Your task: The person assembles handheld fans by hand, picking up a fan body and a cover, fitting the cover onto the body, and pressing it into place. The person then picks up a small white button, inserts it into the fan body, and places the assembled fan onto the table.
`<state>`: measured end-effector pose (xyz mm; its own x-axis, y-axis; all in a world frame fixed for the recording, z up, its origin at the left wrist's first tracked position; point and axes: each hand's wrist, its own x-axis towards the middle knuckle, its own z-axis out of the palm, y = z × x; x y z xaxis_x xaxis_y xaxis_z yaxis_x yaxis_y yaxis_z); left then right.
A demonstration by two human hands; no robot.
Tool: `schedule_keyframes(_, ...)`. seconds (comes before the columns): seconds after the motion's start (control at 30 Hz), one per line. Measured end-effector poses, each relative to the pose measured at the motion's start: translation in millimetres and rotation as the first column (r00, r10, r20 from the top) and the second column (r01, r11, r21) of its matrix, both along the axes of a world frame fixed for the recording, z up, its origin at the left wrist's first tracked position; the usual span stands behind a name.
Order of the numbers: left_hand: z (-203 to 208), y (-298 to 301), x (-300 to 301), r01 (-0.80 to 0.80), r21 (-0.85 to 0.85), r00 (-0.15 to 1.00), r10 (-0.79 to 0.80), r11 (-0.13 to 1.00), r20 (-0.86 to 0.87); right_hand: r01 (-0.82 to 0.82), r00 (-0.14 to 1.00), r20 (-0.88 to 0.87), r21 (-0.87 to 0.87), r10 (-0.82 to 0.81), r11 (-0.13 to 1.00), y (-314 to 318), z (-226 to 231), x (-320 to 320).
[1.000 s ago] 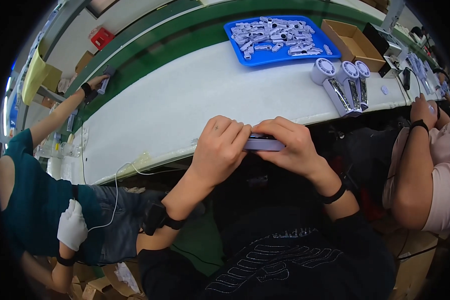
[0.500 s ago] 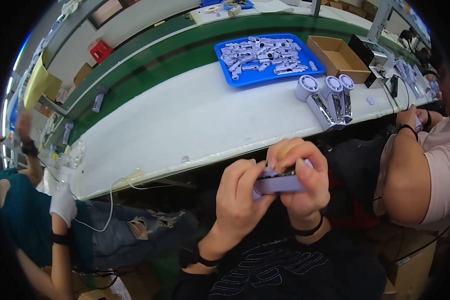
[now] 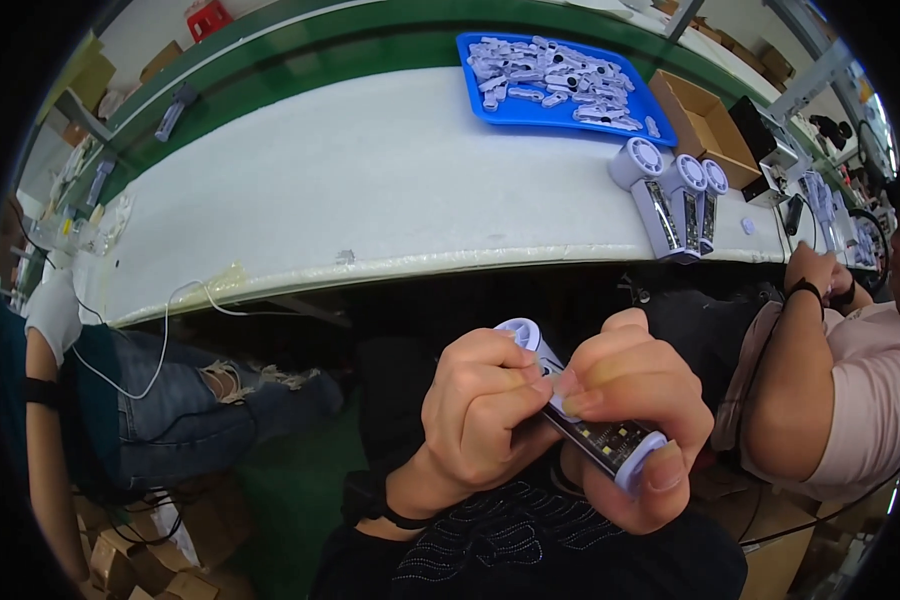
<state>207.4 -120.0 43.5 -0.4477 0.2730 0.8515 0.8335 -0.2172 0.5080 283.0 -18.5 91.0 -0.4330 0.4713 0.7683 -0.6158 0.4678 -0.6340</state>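
A lavender handheld fan (image 3: 602,437) is held in both my hands above my lap. Its handle lacks a cover on the upper face, so a dark circuit board shows. My left hand (image 3: 478,410) is closed around the head end, with thumb and fingers near the top of the handle. My right hand (image 3: 642,395) wraps the handle's lower end, thumb at its tip. Its index finger presses a small lavender piece near the middle of the handle. My fingers partly hide that piece.
On the white bench (image 3: 350,170), a blue tray (image 3: 520,115) holds many lavender parts. Beside it are a cardboard box (image 3: 722,130) and three fans (image 3: 660,205) with exposed boards. Co-workers sit left, wearing a white glove (image 3: 54,312), and right. A white cable (image 3: 166,345) hangs from the bench edge.
The fan has turned from side-on, so its open face and circuit board now point up toward me. My hands have come slightly lower, and the bench sits higher in view.
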Motion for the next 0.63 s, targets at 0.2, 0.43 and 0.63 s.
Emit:
schedule_keyframes(0.2, -8.4, 8.9, 0.3, 0.022, 0.002, 0.999, -0.022, 1.0, 0.026, -0.24, 0.963, 0.162, 0.144, 0.217, 0.96, 30.8, 8.0, 2.0)
schedule_keyframes(0.43, -21.5, -1.4, -25.6, -0.17, -0.078, 0.985, 0.169, 0.982, -0.02, -0.258, 0.965, 0.03, -0.065, 0.261, 0.964, 18.7, -26.5, -42.6)
schedule_keyframes(0.63, -21.1, -45.2, -62.9, -0.192, -0.248, 0.978, 0.164, 0.949, -0.129, -0.296, 0.941, 0.087, -0.252, 0.326, 0.921, 6.4, -53.3, -70.0)
